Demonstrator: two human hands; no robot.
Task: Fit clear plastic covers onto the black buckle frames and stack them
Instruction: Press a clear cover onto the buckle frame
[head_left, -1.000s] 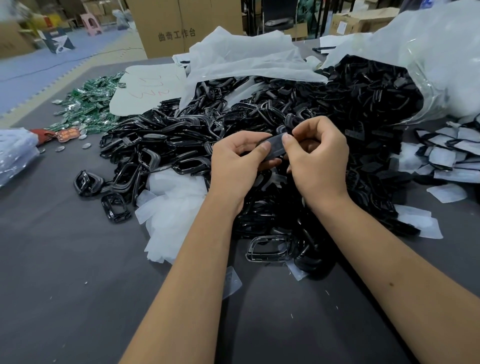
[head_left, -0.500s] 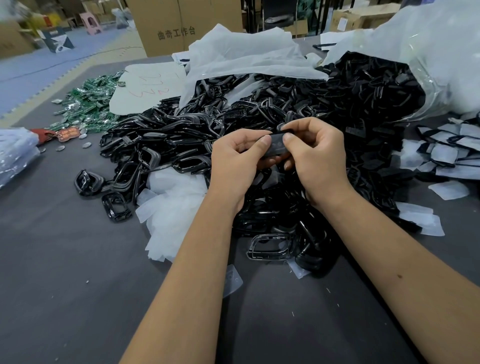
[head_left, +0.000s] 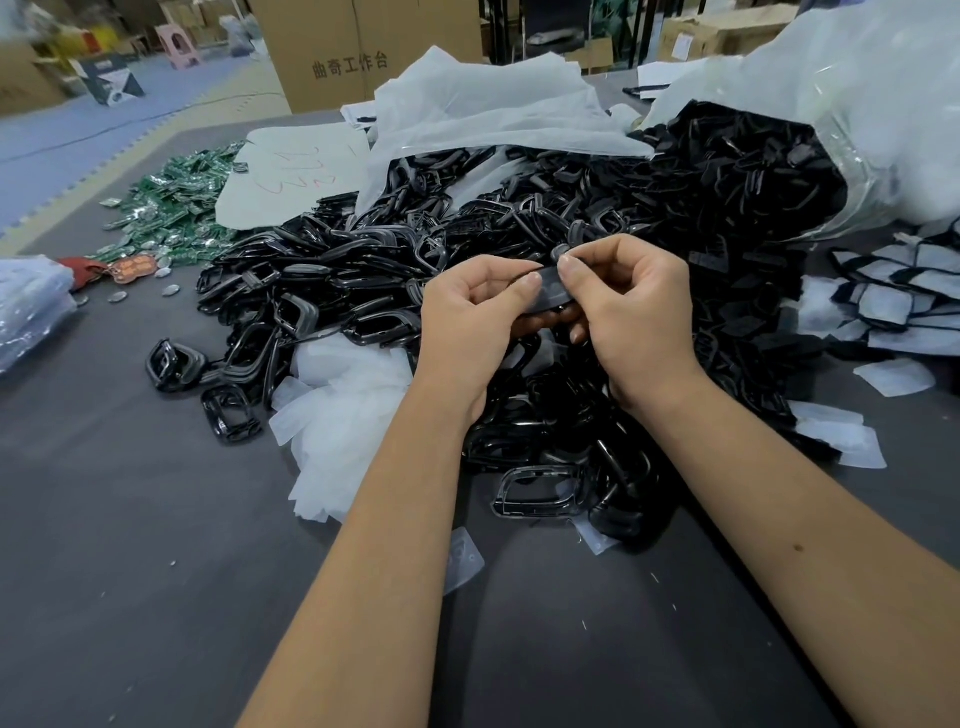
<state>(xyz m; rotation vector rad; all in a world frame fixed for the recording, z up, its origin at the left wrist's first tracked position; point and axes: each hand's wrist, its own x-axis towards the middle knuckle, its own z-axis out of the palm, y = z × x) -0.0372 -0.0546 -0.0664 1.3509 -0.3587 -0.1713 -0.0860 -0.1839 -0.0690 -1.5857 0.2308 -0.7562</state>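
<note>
Even, soft indoor light from above; faint shadows under forearms on dark grey cloth-covered surface; mild glare on crinkled clear plastic bag; wide-angle bending at edges; far background blurred, centre sharp

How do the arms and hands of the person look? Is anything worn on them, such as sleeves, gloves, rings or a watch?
Both forearms are bare up to the edge of the picture; no sleeve shows. The left hand and the right hand wear no gloves, and no ring, watch or bracelet is visible. The fingernails that show are short and unpainted. The right forearm has a small dark spot.
</note>
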